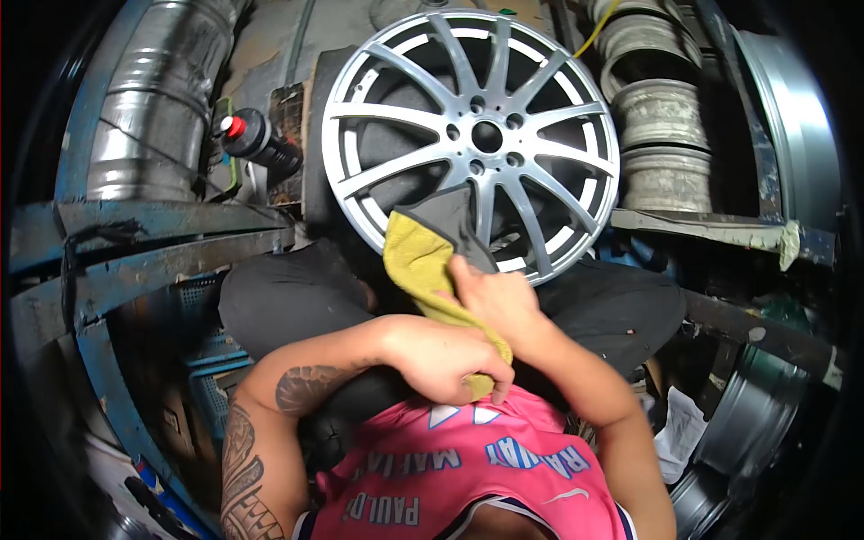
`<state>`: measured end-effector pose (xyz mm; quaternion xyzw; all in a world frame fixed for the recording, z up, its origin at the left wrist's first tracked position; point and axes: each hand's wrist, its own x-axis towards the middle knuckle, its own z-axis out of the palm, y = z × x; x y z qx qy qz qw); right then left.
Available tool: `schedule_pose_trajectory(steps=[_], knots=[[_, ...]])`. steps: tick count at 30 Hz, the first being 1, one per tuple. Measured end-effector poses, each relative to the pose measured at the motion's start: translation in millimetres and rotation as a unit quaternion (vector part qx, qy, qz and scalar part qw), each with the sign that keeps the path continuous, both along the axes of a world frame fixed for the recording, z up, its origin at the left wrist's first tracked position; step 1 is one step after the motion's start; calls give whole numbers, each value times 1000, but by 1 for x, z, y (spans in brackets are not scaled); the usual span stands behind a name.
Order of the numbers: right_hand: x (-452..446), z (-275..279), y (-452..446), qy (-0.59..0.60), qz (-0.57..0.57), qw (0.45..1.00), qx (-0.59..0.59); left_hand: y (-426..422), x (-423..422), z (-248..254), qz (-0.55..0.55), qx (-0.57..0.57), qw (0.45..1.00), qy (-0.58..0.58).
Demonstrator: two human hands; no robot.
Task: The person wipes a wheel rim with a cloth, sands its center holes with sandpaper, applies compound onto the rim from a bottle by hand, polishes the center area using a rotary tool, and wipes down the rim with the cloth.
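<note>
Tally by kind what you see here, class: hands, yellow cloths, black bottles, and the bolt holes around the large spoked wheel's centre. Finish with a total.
Hands: 2 (left hand, right hand)
Yellow cloth: 1
Black bottle: 1
Bolt holes in the spoked wheel: 5
Total: 9

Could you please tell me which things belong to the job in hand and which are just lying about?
Job in hand:
- spoked wheel
- yellow-and-grey cloth

Apparently just lying about:
- red-capped bottle
- stacked rims on the right

workshop, large alloy wheel (496, 165), stacked rims (666, 112), scuffed blue racking (171, 218)
</note>
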<state>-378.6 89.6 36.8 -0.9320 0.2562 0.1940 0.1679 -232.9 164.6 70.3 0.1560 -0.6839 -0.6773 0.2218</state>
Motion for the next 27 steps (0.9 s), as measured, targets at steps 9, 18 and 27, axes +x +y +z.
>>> schedule_pose_trajectory(steps=[9, 18, 27], knots=[[21, -1, -40, -72, 54, 994, -68, -5, -3, -7, 272, 2, 960, 66], [69, 25, -1, -148, -310, 884, 317, 15, -11, 11, 318, -208, 925, -24], [64, -43, -31, -419, -579, 367, 595, 0, -21, 12, 423, -254, 866, -75]])
